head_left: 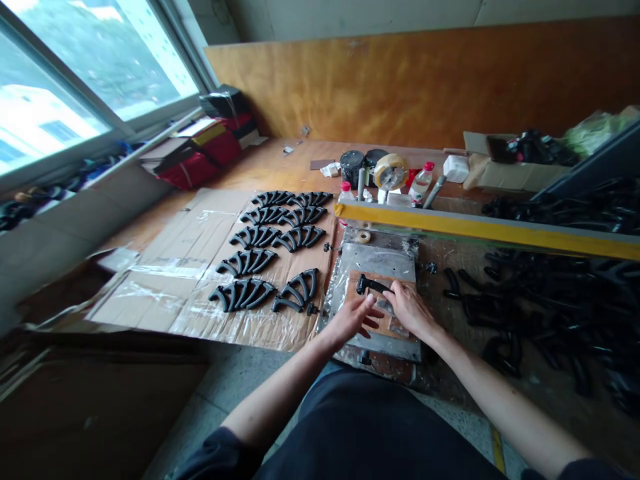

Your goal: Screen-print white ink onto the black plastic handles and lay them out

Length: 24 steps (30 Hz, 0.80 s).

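Note:
In front of me my right hand grips the end of a black curved handle-like part, its thicker end pointing left. Close beside it is my left hand, fingers apart and holding nothing that I can see. Both hands are above a brown board on a grey metal plate. To the left, similar black parts lie in fanned rows on flattened cardboard.
A yellow-edged bar crosses behind the plate. Beyond it stand a tape roll, a red-capped bottle and dark jars. Loose black parts are heaped on the right, below an open carton. Red boxes sit by the window.

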Motion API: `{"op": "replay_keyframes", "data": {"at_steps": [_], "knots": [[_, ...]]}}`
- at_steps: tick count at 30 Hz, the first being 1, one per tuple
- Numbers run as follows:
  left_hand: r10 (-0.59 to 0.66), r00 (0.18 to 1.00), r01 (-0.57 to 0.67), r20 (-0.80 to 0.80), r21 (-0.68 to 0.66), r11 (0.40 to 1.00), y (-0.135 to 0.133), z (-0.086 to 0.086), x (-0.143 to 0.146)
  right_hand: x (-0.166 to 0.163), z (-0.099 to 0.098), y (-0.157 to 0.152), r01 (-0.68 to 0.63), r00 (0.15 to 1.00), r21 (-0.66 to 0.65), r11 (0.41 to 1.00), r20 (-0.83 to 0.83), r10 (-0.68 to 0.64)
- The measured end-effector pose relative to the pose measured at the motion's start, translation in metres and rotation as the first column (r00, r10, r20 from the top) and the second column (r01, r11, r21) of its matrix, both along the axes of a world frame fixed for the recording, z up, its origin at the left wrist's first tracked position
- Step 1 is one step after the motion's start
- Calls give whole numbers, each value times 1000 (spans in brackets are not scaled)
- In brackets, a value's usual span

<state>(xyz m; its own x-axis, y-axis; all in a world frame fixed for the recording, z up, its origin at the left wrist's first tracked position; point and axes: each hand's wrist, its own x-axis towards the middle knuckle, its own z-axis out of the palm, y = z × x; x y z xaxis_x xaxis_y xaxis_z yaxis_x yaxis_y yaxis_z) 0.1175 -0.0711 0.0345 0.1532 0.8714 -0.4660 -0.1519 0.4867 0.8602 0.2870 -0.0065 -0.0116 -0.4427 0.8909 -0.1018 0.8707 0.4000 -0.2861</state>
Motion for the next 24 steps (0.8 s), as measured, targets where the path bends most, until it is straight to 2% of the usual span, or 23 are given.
{"op": "replay_keyframes", "data": {"at_steps": [1, 3, 4, 6, 9, 11, 13, 15, 17, 19, 21, 24], "knots": [[33, 999, -31, 33, -38, 999, -10, -8, 4, -12, 6, -7, -58, 997, 64, 996, -44, 61], [268, 962, -265, 59, -56, 963, -25, -21, 5, -42, 13, -24, -211, 966, 201, 957, -105, 235], [398, 916, -396, 51, -52, 917, -30, -28, -1, -58, 15, -32, -283, 939, 246, 927, -124, 320], [583, 812, -583, -9, -34, 812, -38, -42, -23, -87, 16, -41, -397, 879, 269, 878, -164, 448], [676, 716, -690, -175, -29, 724, -54, -72, -76, -123, 5, -35, -512, 799, 207, 833, -239, 551], [625, 700, -687, -346, -89, 721, -65, -97, -109, -141, -9, -22, -548, 784, 147, 823, -252, 567], [493, 724, -635, -484, -187, 749, -73, -121, -132, -158, -24, -7, -556, 802, 77, 828, -211, 559], [363, 753, -571, -548, -272, 775, -73, -140, -144, -174, -38, 3, -536, 836, 10, 844, -128, 533], [291, 770, -527, -568, -308, 792, -66, -150, -150, -188, -48, 10, -498, 867, -50, 866, -27, 497], [227, 767, -491, -600, -322, 809, -58, -153, -153, -198, -55, 12, -464, 881, -106, 880, 54, 471], [172, 742, -469, -648, -318, 824, -54, -148, -156, -204, -58, 14, -453, 879, -149, 879, 90, 468], [137, 636, -492, -760, -262, 830, -55, -134, -154, -204, -61, 18, -473, 869, -157, 867, 78, 488]]}}
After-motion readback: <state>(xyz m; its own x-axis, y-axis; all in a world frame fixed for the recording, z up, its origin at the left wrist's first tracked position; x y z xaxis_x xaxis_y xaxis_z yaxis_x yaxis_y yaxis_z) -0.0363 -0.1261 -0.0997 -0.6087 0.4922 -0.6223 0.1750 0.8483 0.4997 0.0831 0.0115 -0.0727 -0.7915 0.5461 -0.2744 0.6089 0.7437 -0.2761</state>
